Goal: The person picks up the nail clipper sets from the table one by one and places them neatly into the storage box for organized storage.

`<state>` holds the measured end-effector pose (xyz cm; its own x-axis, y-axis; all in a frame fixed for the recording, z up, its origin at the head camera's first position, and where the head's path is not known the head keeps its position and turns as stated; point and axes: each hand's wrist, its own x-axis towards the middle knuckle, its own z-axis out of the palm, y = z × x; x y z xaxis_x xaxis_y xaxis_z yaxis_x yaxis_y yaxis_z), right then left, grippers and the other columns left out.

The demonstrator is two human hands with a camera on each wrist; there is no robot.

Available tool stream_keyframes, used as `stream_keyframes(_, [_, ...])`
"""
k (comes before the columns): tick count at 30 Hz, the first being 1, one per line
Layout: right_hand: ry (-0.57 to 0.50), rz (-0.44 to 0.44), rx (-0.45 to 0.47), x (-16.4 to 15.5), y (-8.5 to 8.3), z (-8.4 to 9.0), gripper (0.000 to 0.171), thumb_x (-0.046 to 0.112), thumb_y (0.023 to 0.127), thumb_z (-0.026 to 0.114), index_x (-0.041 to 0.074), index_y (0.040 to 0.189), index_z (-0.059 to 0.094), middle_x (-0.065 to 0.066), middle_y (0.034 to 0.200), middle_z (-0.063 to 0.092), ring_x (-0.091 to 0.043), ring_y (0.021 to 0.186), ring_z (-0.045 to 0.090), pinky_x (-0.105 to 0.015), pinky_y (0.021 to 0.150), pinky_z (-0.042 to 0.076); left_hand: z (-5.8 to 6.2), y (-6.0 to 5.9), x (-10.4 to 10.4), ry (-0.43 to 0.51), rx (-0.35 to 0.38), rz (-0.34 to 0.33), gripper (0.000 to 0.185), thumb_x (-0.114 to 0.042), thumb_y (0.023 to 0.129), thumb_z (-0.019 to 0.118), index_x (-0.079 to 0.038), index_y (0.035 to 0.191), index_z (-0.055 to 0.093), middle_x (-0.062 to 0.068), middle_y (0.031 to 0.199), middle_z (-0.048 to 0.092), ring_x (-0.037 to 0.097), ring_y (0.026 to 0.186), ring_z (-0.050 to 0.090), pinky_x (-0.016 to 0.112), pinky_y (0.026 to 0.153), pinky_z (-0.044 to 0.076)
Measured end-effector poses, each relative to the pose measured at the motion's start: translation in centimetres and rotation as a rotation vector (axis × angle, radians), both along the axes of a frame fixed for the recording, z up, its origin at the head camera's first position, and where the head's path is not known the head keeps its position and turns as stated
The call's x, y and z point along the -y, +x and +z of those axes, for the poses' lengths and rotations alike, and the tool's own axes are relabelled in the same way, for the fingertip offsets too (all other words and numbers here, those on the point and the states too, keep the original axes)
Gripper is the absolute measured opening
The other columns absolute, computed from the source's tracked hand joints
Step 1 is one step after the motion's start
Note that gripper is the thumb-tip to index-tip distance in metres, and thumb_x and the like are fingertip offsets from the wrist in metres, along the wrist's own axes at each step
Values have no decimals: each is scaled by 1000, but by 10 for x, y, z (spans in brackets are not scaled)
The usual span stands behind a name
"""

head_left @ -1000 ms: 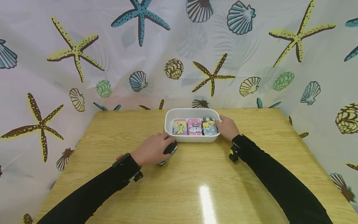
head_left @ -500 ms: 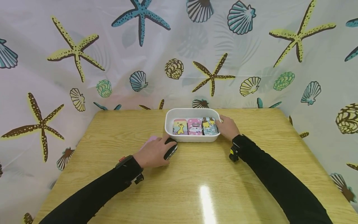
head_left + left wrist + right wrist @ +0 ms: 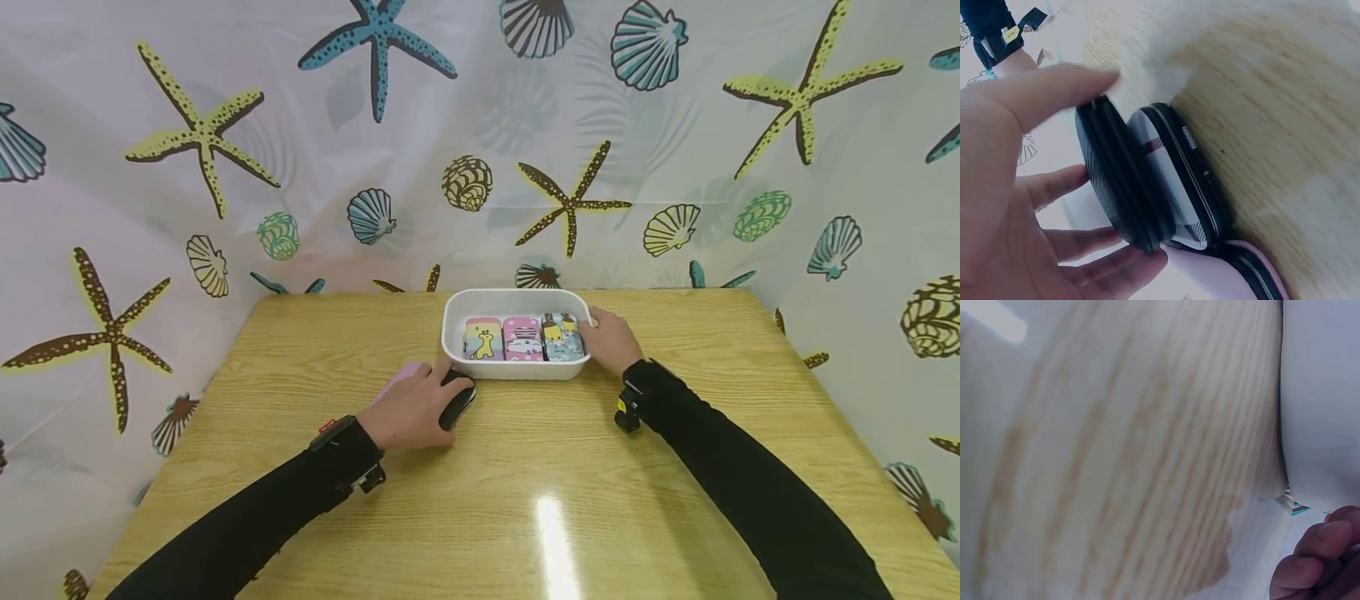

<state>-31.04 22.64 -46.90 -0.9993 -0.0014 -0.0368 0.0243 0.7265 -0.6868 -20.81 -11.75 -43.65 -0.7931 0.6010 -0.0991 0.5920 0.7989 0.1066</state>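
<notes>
My left hand [image 3: 411, 410] holds a small black zippered case [image 3: 1125, 178] between thumb and fingertips, just off the front left corner of a white plastic tub [image 3: 517, 372]. Close against it in the left wrist view stands a plaid zippered case [image 3: 1169, 178] with a black zip edge. A pink zippered case [image 3: 1213, 269] lies beyond; in the head view it peeks out behind the hand. My right hand [image 3: 611, 343] grips the tub's right rim, its thumb inside. The right wrist view shows curled fingers [image 3: 1319, 550] below the tub's wall.
Inside the tub, three small patterned cases sit in a row: a giraffe one [image 3: 483, 340], a pink dotted one [image 3: 522, 340] and a light blue one [image 3: 562, 338]. The wooden table [image 3: 480, 500] ends at a white curtain [image 3: 315, 150] printed with shells and starfish.
The left hand has turned and shifted slightly, tilting the black case beside the tub's corner. The pink case has come into sight behind the hand. Right hand and tub stay put.
</notes>
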Motion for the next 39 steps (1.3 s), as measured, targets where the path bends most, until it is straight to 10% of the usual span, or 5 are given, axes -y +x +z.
stream_keyframes(11, [25,22,-43,-5,-1,3,54,29,105,43,1,150,44,-23,130,64,-30,101,64,-45,91,49,9,-5,1,-9,81,-26,100,-43,65,91,-25,151,44,15,162,30,31,121,47,42,87,48])
stream_keyframes(27, [-3,-3,0,1,13,-22,56,29,104,44,-1,151,42,-24,140,58,-31,115,62,-49,100,49,-14,11,4,56,62,-17,99,-66,65,81,-25,148,47,7,142,50,22,106,54,35,76,47])
stream_keyframes(39, [-5,4,-41,-1,1,-7,53,29,105,43,0,149,45,-22,138,59,-31,116,61,-50,101,47,27,6,-24,100,-82,-46,104,-84,64,68,-33,150,42,1,133,51,11,80,57,28,63,47])
